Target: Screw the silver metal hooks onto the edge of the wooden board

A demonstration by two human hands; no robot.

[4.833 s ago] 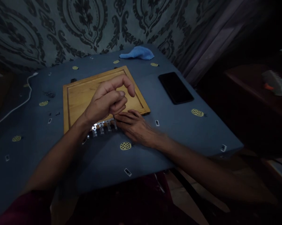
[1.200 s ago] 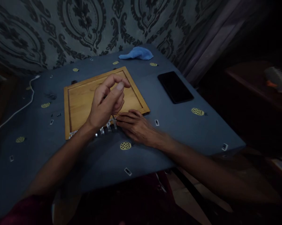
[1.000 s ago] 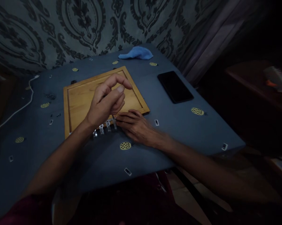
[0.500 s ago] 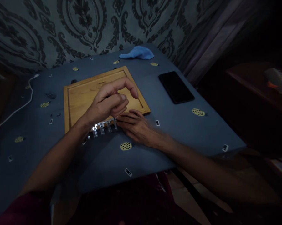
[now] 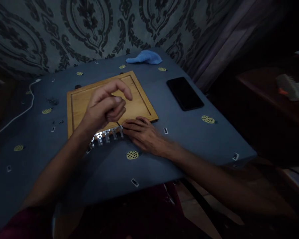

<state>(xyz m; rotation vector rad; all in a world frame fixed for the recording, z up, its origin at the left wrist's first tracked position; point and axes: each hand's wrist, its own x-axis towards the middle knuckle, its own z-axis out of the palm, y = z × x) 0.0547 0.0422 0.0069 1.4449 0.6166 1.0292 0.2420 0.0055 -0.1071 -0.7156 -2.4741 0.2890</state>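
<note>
My left hand (image 5: 108,104) is closed above the front edge of a wooden board (image 5: 84,104), its index finger crooked outward and the thumb against the curled fingers. A thin dark tool shaft (image 5: 118,124) shows under that hand, slanting down to a shiny metal hook rail (image 5: 107,132); any handle is hidden by the fingers. Along the board's near edge runs the rail, with several hooks pointing toward me. My right hand (image 5: 145,134) rests low at the board's near right corner, fingers together and fingertips on the rail's right end. Its thumb is hidden.
A black phone (image 5: 185,93) lies right of the board, and a blue cloth (image 5: 145,57) at the back. Several small dark screws (image 5: 61,121) and a white cable (image 5: 20,115) are on the left. The patterned blue tablecloth (image 5: 159,169) covers the table.
My left hand has moved left over the board, and the thin dark shaft beneath it now shows. My right hand stays at the rail's end. The view has shifted slightly.
</note>
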